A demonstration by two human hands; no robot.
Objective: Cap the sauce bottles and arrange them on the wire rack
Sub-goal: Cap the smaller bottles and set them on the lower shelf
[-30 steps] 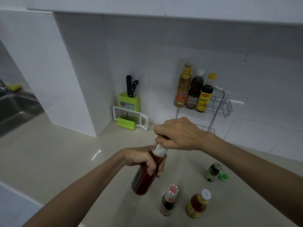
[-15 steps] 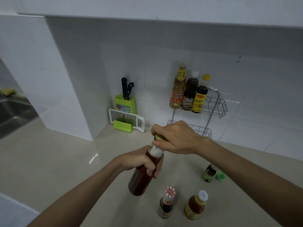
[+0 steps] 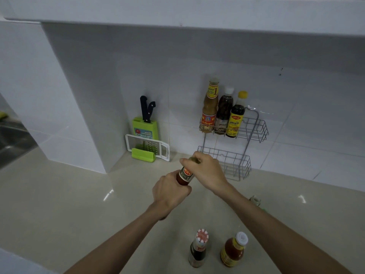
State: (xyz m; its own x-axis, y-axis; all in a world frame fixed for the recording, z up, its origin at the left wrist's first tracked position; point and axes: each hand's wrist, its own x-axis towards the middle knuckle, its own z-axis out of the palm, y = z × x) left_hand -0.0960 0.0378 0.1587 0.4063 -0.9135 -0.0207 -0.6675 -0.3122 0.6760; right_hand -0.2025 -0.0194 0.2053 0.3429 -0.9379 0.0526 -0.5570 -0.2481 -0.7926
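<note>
My left hand (image 3: 170, 191) grips the body of a red sauce bottle (image 3: 184, 176), held tilted above the counter. My right hand (image 3: 206, 171) is closed over its top, hiding the greenish cap (image 3: 194, 159). A two-tier wire rack (image 3: 254, 127) hangs on the tiled wall; its upper shelf holds three capped bottles (image 3: 223, 111). The lower shelf (image 3: 233, 163) holds nothing. On the counter near me stand a dark bottle with a red-white cap (image 3: 198, 248) and an orange sauce bottle with a white cap (image 3: 233, 250). A small open bottle (image 3: 255, 200) peeks out behind my right forearm.
A green knife block with two black-handled knives (image 3: 146, 123) and a white grater (image 3: 148, 147) lean in the wall corner, left of the rack. A steel sink (image 3: 11, 139) lies at the far left. An overhead shelf (image 3: 177, 12) runs above.
Both hands have carried the red bottle up and toward the rack, holding it more upright. My right forearm now covers most of the small bottle and its green cap.
</note>
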